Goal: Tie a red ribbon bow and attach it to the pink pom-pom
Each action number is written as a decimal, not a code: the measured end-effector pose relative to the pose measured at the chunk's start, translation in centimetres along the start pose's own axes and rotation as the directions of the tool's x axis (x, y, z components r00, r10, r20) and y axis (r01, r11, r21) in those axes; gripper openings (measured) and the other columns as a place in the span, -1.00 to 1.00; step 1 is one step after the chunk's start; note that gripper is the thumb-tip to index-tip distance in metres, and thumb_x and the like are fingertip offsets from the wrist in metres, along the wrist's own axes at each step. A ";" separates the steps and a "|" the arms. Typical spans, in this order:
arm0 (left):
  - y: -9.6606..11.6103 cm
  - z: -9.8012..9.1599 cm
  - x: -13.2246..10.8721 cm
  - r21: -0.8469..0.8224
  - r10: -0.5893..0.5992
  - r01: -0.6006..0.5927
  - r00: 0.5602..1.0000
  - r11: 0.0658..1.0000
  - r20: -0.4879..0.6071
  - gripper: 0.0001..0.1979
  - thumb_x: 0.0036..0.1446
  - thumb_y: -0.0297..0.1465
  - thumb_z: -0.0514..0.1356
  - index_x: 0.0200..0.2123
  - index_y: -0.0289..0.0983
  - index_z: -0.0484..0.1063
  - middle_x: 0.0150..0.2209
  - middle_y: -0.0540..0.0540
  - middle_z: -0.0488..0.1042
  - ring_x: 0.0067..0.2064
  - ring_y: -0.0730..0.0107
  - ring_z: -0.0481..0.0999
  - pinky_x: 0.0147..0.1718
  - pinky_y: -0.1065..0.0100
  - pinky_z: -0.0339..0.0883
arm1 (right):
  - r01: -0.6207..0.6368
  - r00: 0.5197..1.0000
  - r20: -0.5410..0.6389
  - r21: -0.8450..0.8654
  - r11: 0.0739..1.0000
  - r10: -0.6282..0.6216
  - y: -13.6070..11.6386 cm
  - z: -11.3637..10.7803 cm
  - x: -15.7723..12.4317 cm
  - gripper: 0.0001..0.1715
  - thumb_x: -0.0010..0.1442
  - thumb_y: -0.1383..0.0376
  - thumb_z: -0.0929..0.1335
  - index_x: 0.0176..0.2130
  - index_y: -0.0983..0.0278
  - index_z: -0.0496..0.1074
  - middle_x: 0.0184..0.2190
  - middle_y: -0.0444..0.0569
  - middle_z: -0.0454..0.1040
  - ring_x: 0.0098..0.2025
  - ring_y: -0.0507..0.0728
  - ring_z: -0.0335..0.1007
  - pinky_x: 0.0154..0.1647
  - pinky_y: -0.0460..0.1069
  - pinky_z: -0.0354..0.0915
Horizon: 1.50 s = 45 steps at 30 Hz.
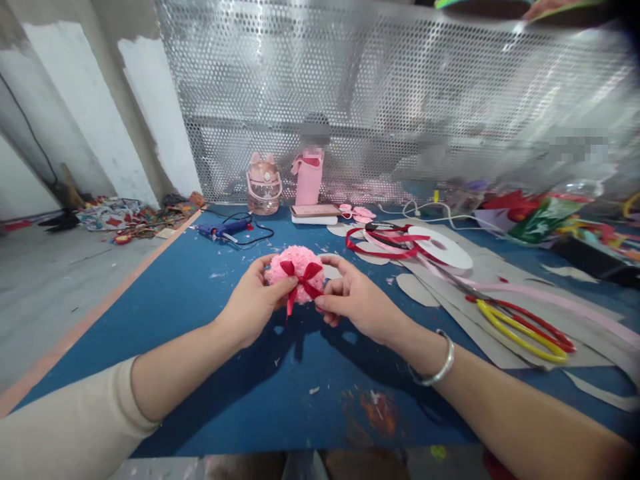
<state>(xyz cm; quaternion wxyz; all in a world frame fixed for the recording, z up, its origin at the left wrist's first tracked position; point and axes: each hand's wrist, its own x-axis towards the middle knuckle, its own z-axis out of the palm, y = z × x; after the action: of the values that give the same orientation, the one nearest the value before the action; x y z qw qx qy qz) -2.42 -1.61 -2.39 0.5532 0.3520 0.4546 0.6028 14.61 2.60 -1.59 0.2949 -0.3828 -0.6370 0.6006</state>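
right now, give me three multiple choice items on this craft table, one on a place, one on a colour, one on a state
1. Where does the glue gun lie?
A. on the blue mat, far left of the hands
B. on top of the ribbon spool
C. on the floor

2. What colour is the bow on the pink pompom?
A. yellow
B. red
C. white

3. How is the pompom held?
A. lying loose on the table
B. by the left hand alone
C. between both hands, above the mat

Answers:
1. A: it rests on the blue mat, near the pink bottle.
2. B: the bow and its tails are dark red against the pink fluff.
3. C: the left hand grips its left side and the right hand pinches by the bow at its right.
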 end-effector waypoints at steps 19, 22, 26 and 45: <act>0.8 -0.5 0.1 0.120 -0.141 0.128 0.985 0.985 0.105 -0.26 -0.08 -0.39 0.41 0.17 -0.25 0.20 -0.22 -0.14 0.52 -0.42 0.43 0.53 -0.44 0.40 0.39 | -0.037 0.999 -0.009 0.157 0.987 0.039 0.3 -1.5 0.8 -0.56 0.00 0.34 0.43 -0.09 0.26 0.33 -0.50 -0.18 0.49 -0.53 -0.06 0.40 -0.49 -0.16 0.36; 0.9 -1.3 0.4 0.306 -0.204 0.155 0.970 0.939 0.134 -0.28 -0.09 -0.46 0.37 0.16 -0.27 0.21 -0.39 -0.04 0.51 -0.54 0.47 0.45 -0.58 0.46 0.24 | -0.135 0.990 0.050 0.101 0.986 0.130 0.0 -1.5 0.6 -0.47 0.00 0.39 0.40 -0.01 0.25 0.26 -0.53 -0.20 0.48 -0.57 -0.04 0.41 -0.58 -0.17 0.33; 1.8 -3.1 0.9 0.659 0.047 -0.107 0.993 0.744 0.109 -0.59 -0.09 -0.41 0.32 -0.09 -0.24 0.46 -0.35 -0.06 0.51 -0.49 0.38 0.43 -0.49 0.37 0.28 | -0.263 0.954 0.092 -0.210 0.942 0.287 -0.1 -2.2 0.4 -0.22 0.06 0.29 0.43 0.19 0.30 0.09 -0.63 -0.20 0.46 -0.69 0.01 0.33 -0.76 -0.16 0.18; 0.9 -3.8 -0.1 0.732 0.062 -0.628 0.746 -0.263 0.663 -0.64 0.24 -0.57 -0.02 -0.10 -0.21 0.53 -0.15 -0.17 0.56 -0.17 0.15 0.47 -0.19 0.16 0.34 | 0.363 0.931 0.190 -0.531 0.766 -0.310 2.6 -2.8 2.0 -0.37 0.06 0.41 0.43 0.13 0.29 0.33 0.07 0.12 0.48 0.09 0.22 0.42 0.16 0.13 0.25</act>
<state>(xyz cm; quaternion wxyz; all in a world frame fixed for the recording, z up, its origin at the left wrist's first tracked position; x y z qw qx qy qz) -6.23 -2.29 -2.81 -0.0339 0.8621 0.4934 0.1105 16.25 5.72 -4.07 0.2440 -0.3036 -0.8550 0.3425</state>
